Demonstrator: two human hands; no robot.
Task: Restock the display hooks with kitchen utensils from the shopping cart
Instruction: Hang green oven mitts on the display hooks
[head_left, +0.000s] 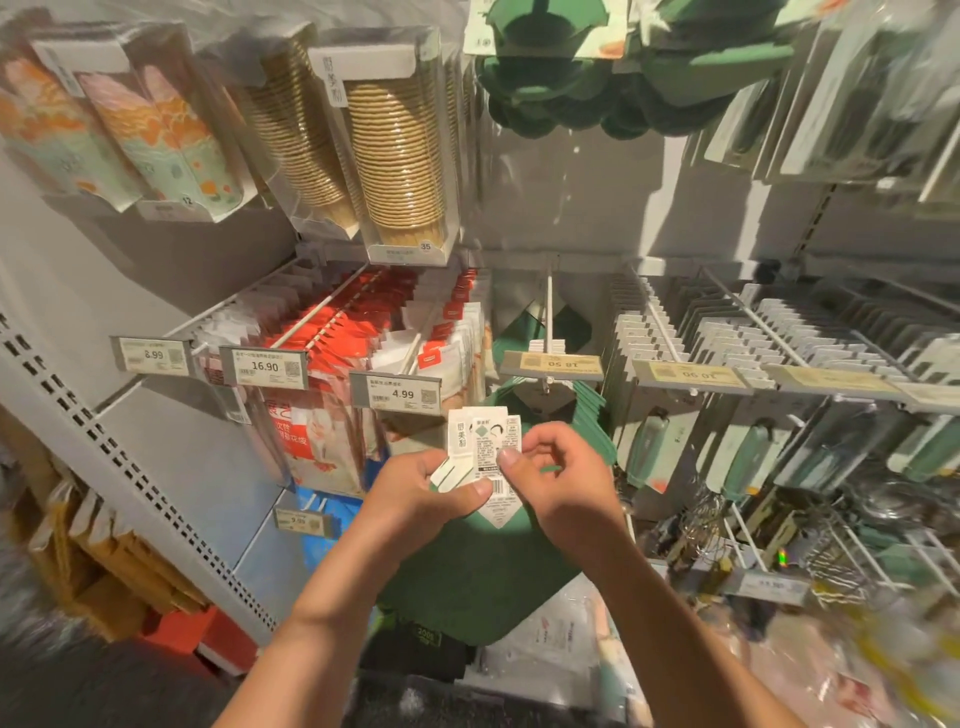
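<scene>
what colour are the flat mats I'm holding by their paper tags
Dark green; the flat silicone-like mats show best in the head view.

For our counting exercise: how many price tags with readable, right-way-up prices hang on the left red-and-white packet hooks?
3: the 8.99 tag far left, the 16.90 tag beside it, the 4.99 tag nearest the hands. Others may be hidden or blurred.

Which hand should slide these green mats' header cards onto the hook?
Probably right. The right hand pinches the header cards on the side nearer the hook directly above; the left hand grips their lower left, supporting the green mats.
</scene>
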